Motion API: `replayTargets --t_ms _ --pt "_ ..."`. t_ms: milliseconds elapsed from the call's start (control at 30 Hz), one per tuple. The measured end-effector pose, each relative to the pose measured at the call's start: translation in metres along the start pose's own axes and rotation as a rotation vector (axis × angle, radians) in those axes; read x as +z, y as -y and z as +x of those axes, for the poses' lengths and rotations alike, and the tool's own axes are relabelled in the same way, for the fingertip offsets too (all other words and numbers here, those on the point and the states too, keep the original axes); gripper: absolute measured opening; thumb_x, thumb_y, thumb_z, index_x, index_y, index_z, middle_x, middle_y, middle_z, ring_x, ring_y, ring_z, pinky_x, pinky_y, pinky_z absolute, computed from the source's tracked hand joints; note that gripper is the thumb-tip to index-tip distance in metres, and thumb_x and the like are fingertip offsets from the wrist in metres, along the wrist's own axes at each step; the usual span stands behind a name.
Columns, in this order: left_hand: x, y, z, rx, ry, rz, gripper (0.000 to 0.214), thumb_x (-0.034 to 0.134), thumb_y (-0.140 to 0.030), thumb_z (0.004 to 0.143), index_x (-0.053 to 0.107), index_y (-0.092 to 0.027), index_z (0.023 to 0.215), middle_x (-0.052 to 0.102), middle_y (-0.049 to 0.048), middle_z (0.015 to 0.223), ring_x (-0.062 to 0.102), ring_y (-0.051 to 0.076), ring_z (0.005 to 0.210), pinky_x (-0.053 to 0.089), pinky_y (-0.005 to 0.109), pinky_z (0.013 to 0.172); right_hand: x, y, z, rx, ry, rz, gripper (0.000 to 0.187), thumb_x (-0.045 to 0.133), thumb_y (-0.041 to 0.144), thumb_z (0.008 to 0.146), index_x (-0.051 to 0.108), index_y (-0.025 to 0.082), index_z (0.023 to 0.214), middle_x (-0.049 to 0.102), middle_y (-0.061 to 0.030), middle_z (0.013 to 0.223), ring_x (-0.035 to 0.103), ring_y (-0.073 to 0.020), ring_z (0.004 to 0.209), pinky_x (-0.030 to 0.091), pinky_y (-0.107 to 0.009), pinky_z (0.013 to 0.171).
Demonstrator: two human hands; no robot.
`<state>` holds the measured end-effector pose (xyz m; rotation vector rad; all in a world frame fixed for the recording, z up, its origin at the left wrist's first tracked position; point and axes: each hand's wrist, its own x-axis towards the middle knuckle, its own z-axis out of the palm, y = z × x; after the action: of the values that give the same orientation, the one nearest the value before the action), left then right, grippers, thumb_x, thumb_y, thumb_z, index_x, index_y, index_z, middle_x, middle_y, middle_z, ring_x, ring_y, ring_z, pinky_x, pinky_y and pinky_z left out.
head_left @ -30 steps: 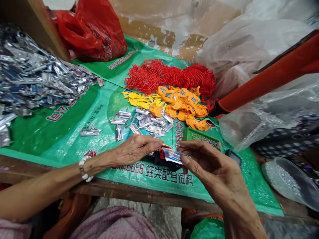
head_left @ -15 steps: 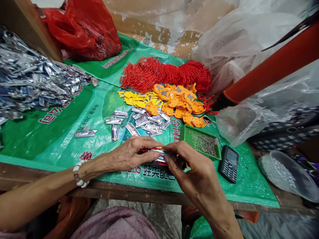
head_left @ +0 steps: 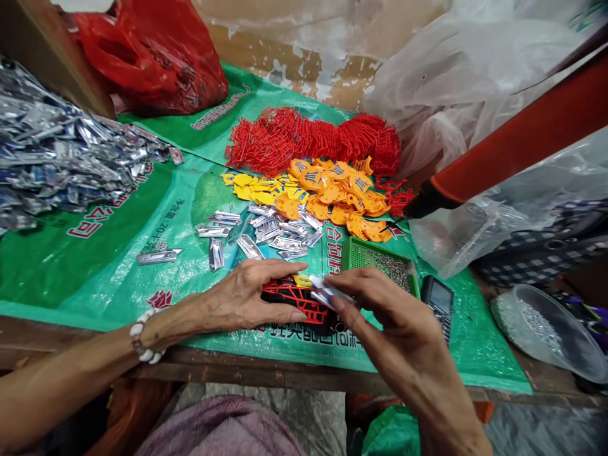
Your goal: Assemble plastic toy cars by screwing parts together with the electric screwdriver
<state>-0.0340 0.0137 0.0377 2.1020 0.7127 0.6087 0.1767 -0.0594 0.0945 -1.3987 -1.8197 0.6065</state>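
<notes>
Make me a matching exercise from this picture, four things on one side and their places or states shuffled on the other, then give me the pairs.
Column one
1. left hand
2. phone
3. right hand
4. beaded bracelet

Column two
A. pinches a silvery strip
B. around the left wrist
C. holds a red-and-black part
D. beside the green tray

Pairs: 1-C, 2-D, 3-A, 4-B

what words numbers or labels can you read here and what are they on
"公司": red, on the left of the green sheet
"净含量: 20": dark, same sheet; what follows is unclear
"合饲": red, middle of the same sheet
Black line at the sheet's front: partly covered, not fully readable
Too small or blurred: the sheet's far red line, blue marks on the orange pieces, phone keys, red bag print
</notes>
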Motion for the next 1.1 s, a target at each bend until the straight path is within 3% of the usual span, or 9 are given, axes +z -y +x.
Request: replayTargets --t_ms 133,233,367,467,700,833,967,1033,1100 --pt "0.005 0.005 -0.002 0.294 -0.126 0.124 0.056 0.065 -0.033 0.092 0.046 -0.013 0.141 0.062 0.0140 0.123 0.058 0.023 0.113 0.051 0.038 0.096 -0.011 -0.011 0.000 0.325 -0.101 0.337 0.024 0.075 0.027 0.079 0.073 0.026 0.103 0.072 -0.0017 0.091 0.068 -0.0132 0.078 0.058 -0.023 0.066" --pt "0.009 0.006 -0.002 0.406 -0.138 0.259 0.055 0.059 -0.024 0.094 0.040 -0.011 0.144 0.059 0.0157 0.123 0.054 0.025 0.115 0.049 0.042 0.100 -0.012 -0.017 0.003 0.429 -0.149 0.537 0.033 0.080 0.029 0.072 0.074 0.026 0.104 0.073 -0.0021 0.093 0.068 -0.0135 0.082 0.058 -0.023 0.071" --pt "0.010 0.006 -0.005 0.403 -0.052 0.333 0.059 0.056 -0.022 0.094 0.032 -0.013 0.148 0.055 0.0156 0.126 0.051 0.026 0.117 0.048 0.044 0.101 -0.003 -0.021 0.003 0.471 -0.253 0.608 0.024 0.082 0.030 0.069 0.073 0.022 0.090 0.068 0.0000 0.075 0.063 -0.0096 0.067 0.054 -0.018 0.061" --pt "0.010 0.008 -0.008 0.376 -0.017 0.300 0.066 0.057 -0.028 0.095 0.025 -0.015 0.151 0.052 0.0168 0.129 0.051 0.027 0.119 0.051 0.043 0.099 0.005 -0.025 0.000 0.471 -0.310 0.608 0.022 0.083 0.032 0.069 0.071 0.020 0.084 0.069 -0.0002 0.075 0.065 -0.0101 0.067 0.054 -0.018 0.061" --pt "0.014 0.014 -0.009 0.259 0.021 0.238 0.090 0.068 -0.034 0.089 0.010 -0.020 0.156 0.040 0.0193 0.143 0.043 0.030 0.133 0.048 0.047 0.105 0.013 -0.030 -0.006 0.472 -0.245 0.440 0.027 0.082 0.038 0.070 0.075 0.020 0.089 0.075 -0.0051 0.088 0.071 -0.0156 0.080 0.058 -0.022 0.070" --pt "0.009 0.007 -0.005 0.348 -0.122 0.261 0.083 0.070 -0.046 0.086 0.027 -0.016 0.150 0.050 0.0193 0.136 0.048 0.031 0.127 0.047 0.049 0.104 0.013 -0.019 -0.015 0.446 -0.310 0.363 0.020 0.078 0.038 0.074 0.077 0.024 0.088 0.077 -0.0039 0.086 0.073 -0.0157 0.078 0.059 -0.020 0.068" --pt "0.005 -0.012 -0.002 0.298 -0.430 0.205 0.041 0.065 -0.033 0.092 0.051 -0.014 0.126 0.067 0.0107 0.108 0.064 0.021 0.099 0.054 0.036 0.089 0.027 -0.005 -0.035 0.352 -0.467 0.245 0.017 0.071 0.033 0.083 0.076 0.027 0.099 0.077 -0.0031 0.099 0.074 -0.0166 0.087 0.061 -0.024 0.076" --pt "0.007 -0.024 -0.002 0.162 -0.420 0.001 0.024 0.063 -0.026 0.093 0.057 -0.016 0.113 0.070 0.0046 0.093 0.066 0.014 0.082 0.056 0.025 0.076 0.042 0.000 -0.046 0.299 -0.505 0.208 0.024 0.066 0.030 0.088 0.071 0.029 0.112 0.074 -0.0030 0.112 0.072 -0.0175 0.100 0.060 -0.029 0.087" --pt "0.010 -0.035 0.000 -0.005 -0.302 -0.280 0.016 0.063 -0.024 0.092 0.061 -0.017 0.106 0.072 0.0022 0.090 0.068 0.012 0.079 0.055 0.021 0.073 0.058 0.001 -0.056 0.186 -0.487 0.141 0.036 0.061 0.024 0.091 0.063 0.031 0.126 0.069 -0.0029 0.124 0.067 -0.0176 0.112 0.057 -0.033 0.096"
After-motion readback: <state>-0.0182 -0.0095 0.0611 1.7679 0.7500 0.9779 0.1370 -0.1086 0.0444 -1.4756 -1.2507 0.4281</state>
